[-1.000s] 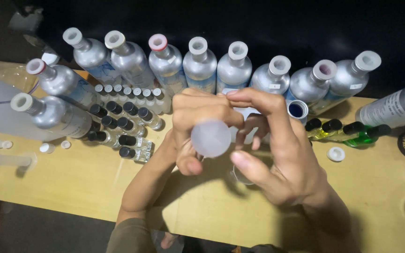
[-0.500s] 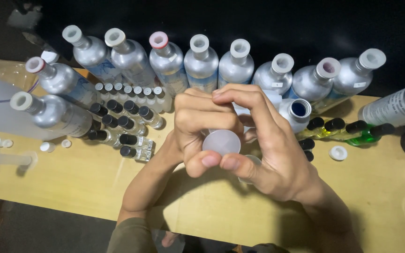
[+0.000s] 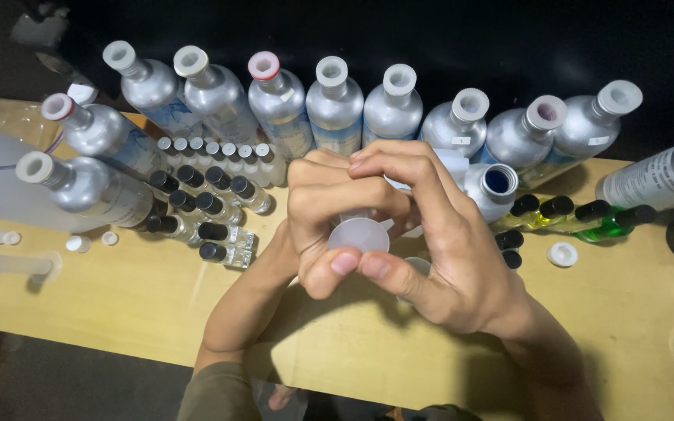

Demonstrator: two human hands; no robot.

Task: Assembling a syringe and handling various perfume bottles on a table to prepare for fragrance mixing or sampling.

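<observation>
Both my hands meet over the middle of the wooden table. My left hand and my right hand together grip a small translucent white plastic cup, its round opening facing me. Thumbs press its near rim, fingers curl over its far side. Just behind my right hand stands an open silver metal bottle with a dark blue mouth. What lies under the cup is hidden by my fingers.
A row of capped silver metal bottles lines the back edge. Several small black-capped vials cluster at left; vials of yellow and green liquid lie at right. A loose white cap and small white caps dot the table.
The cup has shifted slightly and my right thumb and fingers have closed further around it; the open bottle behind shows more clearly.
</observation>
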